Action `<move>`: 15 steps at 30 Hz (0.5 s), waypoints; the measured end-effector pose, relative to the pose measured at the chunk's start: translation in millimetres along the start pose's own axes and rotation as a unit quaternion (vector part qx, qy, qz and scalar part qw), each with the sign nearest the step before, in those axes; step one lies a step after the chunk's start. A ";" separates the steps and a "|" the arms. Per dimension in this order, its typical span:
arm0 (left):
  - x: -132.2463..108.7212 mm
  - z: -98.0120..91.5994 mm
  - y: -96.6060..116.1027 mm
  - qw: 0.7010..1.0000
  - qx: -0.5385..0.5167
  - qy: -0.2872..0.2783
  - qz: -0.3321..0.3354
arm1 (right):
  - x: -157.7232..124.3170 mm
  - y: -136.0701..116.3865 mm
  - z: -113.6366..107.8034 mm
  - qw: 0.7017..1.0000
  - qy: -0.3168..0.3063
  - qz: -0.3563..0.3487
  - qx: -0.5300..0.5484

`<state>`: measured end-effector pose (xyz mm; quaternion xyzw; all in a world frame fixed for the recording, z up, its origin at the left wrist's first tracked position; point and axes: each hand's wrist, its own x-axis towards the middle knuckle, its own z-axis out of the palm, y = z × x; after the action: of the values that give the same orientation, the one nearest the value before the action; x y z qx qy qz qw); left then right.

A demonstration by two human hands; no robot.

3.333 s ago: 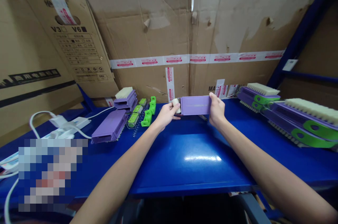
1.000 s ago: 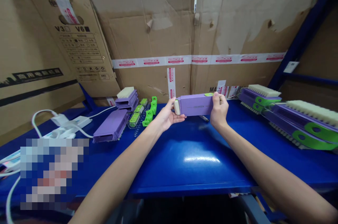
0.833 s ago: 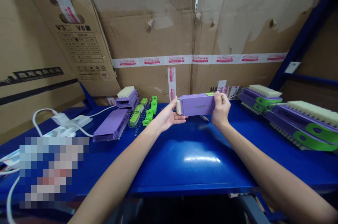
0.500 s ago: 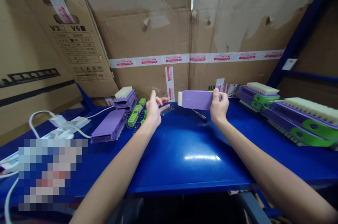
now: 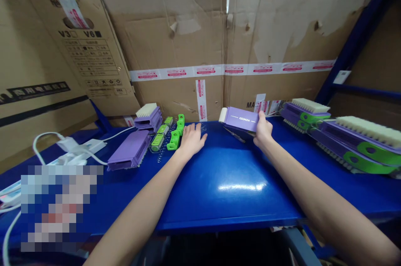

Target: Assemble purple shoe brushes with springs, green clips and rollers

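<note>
My right hand (image 5: 263, 130) grips one end of a purple brush body (image 5: 240, 120) with white lettering on its face. A cream-coloured pad (image 5: 223, 115) sticks out at the body's left end. My left hand (image 5: 192, 140) is lowered to the blue table, palm down, fingers apart. Under or beside its fingertips lies a small clear plastic piece (image 5: 204, 127), partly covered. Bright green plastic parts (image 5: 174, 140) lie just left of that hand. A thin tool like a screwdriver (image 5: 236, 135) rests on the table below the held brush body.
Purple housings (image 5: 128, 149), green blocks in clear cases (image 5: 159, 138) and thin springs (image 5: 161, 154) lie at the left. Finished-looking purple-green brushes (image 5: 363, 140) are stacked at the right. White power strips (image 5: 78, 151) with cables sit far left; cardboard (image 5: 175, 49) walls the back.
My left hand has come down from the air onto the table, uncovering the green parts. My right hand has tilted the purple brush body and shifted it slightly right, so its lettering shows.
</note>
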<state>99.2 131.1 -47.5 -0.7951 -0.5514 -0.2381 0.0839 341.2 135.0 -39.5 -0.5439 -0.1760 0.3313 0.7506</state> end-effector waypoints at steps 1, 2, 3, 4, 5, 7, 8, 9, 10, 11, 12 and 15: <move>0.2 0.7 -0.4 1.000 0.003 -0.007 0.009 | -1.7 -1.8 -0.3 0.999 -0.006 0.030 0.020; 0.7 1.0 -0.5 1.000 0.002 -0.009 0.021 | -3.4 -3.6 -0.6 0.998 -0.012 0.054 0.037; 1.4 1.2 -0.6 0.999 -0.002 -0.006 0.034 | -5.1 -5.1 -0.8 0.996 -0.017 0.072 0.050; 2.2 1.5 -0.5 0.999 -0.006 0.003 0.047 | -6.6 -6.3 -0.8 0.994 -0.024 0.085 0.060; 3.1 1.9 -0.5 0.998 -0.009 0.017 0.058 | -8.0 -7.1 -0.7 0.993 -0.031 0.096 0.068; 4.6 3.6 -1.0 0.997 -0.010 0.045 0.057 | -10.2 -7.6 -0.1 0.990 -0.044 0.113 0.078; 5.2 4.9 -1.6 0.998 -0.008 0.052 0.044 | -11.1 -7.5 0.5 0.989 -0.049 0.117 0.080; 5.6 6.3 -2.6 0.998 -0.006 0.050 0.030 | -12.0 -7.3 1.1 0.988 -0.053 0.118 0.080; 5.8 7.5 -3.7 0.999 -0.005 0.042 0.019 | -12.7 -7.0 1.7 0.988 -0.057 0.118 0.077; 6.0 8.5 -4.9 0.999 -0.005 0.032 0.011 | -13.4 -6.8 2.3 0.989 -0.059 0.116 0.073; 6.1 9.1 -6.1 1.000 -0.007 0.026 0.006 | -14.0 -6.5 2.8 0.989 -0.060 0.114 0.067; 6.1 8.6 -7.8 1.000 -0.006 0.022 -0.009 | -14.9 -5.7 3.3 0.991 -0.066 0.104 0.051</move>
<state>96.2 142.5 -53.2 -0.7851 -0.5552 -0.2597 0.0888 330.2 126.0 -31.6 -0.4976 -0.1501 0.4514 0.7254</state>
